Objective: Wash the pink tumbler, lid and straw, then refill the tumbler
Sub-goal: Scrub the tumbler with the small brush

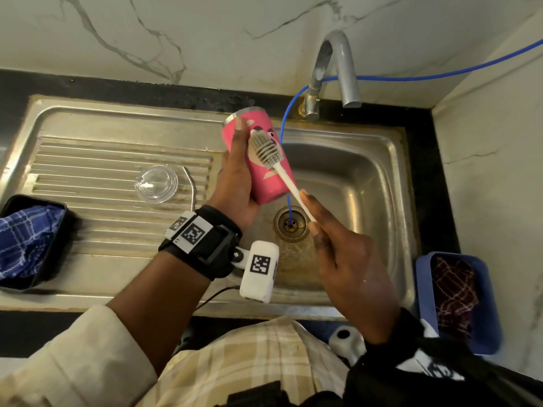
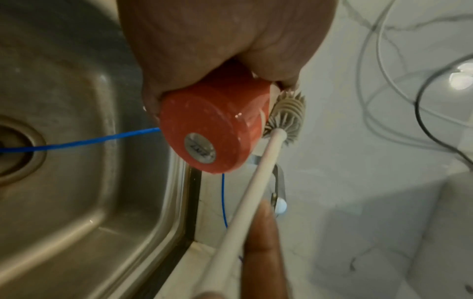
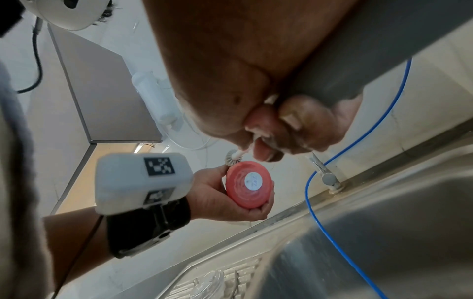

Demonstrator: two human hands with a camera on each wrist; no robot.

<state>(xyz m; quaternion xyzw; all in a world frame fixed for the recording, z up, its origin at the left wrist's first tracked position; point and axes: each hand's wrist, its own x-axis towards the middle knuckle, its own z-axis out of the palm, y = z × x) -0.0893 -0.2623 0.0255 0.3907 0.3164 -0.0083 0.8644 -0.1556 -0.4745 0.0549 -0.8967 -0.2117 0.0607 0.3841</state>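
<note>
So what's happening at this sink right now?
A person is scrubbing a pink tumbler over the sink basin. The left hand grips the tumbler, tilted with its mouth pointing away, while the right hand holds a bottle brush against its outside. The clear lid and metal straw lie on the drainboard. The tap shows no running water.
</note>
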